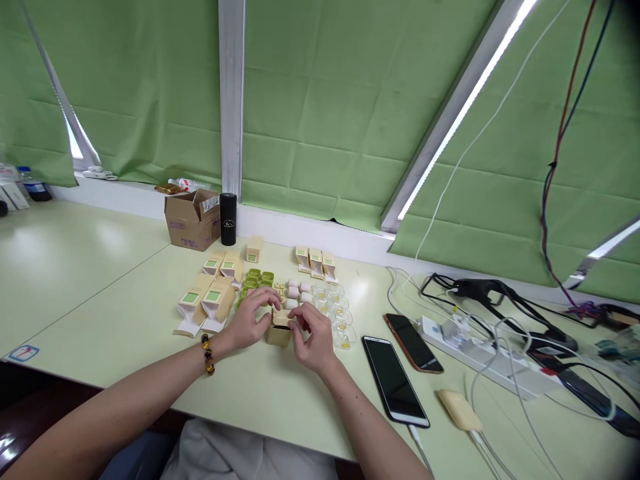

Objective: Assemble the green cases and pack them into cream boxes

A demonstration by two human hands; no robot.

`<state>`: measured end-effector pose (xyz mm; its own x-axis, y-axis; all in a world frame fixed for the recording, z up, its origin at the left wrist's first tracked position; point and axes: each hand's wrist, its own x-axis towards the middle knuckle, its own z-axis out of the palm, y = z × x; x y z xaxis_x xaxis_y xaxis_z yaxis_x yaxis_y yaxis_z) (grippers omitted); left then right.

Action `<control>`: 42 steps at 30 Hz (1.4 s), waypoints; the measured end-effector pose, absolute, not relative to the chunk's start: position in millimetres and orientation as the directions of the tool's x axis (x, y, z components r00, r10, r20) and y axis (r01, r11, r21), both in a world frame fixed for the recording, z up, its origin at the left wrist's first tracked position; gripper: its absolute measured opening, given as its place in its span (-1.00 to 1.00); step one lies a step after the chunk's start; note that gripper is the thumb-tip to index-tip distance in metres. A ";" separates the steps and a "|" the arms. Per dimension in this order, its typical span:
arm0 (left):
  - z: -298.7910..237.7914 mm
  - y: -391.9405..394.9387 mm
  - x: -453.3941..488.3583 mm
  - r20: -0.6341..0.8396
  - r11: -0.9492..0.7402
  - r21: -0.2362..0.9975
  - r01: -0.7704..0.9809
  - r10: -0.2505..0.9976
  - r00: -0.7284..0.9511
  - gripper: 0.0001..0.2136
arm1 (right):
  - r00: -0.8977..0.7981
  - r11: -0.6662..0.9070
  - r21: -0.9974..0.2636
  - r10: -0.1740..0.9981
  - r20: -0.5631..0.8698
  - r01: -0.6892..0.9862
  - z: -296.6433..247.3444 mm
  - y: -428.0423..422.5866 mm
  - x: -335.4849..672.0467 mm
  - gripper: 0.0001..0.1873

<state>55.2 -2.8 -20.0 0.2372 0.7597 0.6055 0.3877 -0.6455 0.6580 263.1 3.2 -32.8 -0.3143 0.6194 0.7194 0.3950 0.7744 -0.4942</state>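
A small tan cardboard box [278, 335] stands upright near the table's front edge, between my two hands. My left hand [253, 319] holds its left side and top edge, with thumb and fingers curled around it. From the right, the thumb and fingers of my right hand [314, 335] pinch the box's upper edge by the flaps. Just behind are green plastic pieces [254, 274], pale pinkish-white pieces [293, 291] and clear plastic pieces [339, 311] in rows. Several cream boxes with green labels [220, 293] lie with open flaps to the left.
Three more cream boxes [316, 262] lie farther back, and one box [255, 249] stands apart. A brown carton [193, 223] and black tumbler [229, 219] stand near the wall. Two phones [395, 380], a power strip [480, 357], a yellow charger [460, 410] and tangled cables lie right.
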 end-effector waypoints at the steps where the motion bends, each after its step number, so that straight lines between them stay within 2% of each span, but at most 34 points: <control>1: -18.9 -3.2 53.3 0.621 -0.662 0.640 0.389 0.744 0.245 -0.82 | -0.318 0.774 -0.490 0.619 0.718 0.401 -33.2 3.5 263.0 -0.92; 6: -14.1 -4.1 46.4 0.665 -0.739 0.476 0.476 0.657 0.356 -0.92 | -0.353 0.788 -0.444 0.597 0.720 0.427 -35.8 4.8 263.7 -0.93; 11: -15.6 -0.8 43.2 0.635 -0.791 0.320 0.522 0.588 0.502 -0.94 | -0.390 0.810 -0.384 0.560 0.731 0.443 -37.4 5.3 265.0 -0.91; 18: -20.6 -0.1 41.5 0.587 -0.778 0.301 0.552 0.607 0.536 -0.87 | -0.404 0.832 -0.378 0.534 0.743 0.405 -37.3 5.6 264.6 -0.86; 27: -20.4 -0.7 42.8 0.618 -0.802 0.201 0.562 0.549 0.562 -0.89 | -0.428 0.852 -0.365 0.509 0.747 0.376 -35.1 5.5 265.8 -0.89; 33: -24.1 -0.8 42.7 0.618 -0.809 0.211 0.550 0.546 0.566 -0.89 | -0.441 0.835 -0.378 0.537 0.719 0.401 -36.7 6.6 267.0 -0.90; 42: -22.2 -2.2 45.2 0.661 -0.832 0.205 0.515 0.506 0.554 -0.89 | -0.468 0.854 -0.359 0.509 0.722 0.376 -38.7 7.4 265.9 -0.87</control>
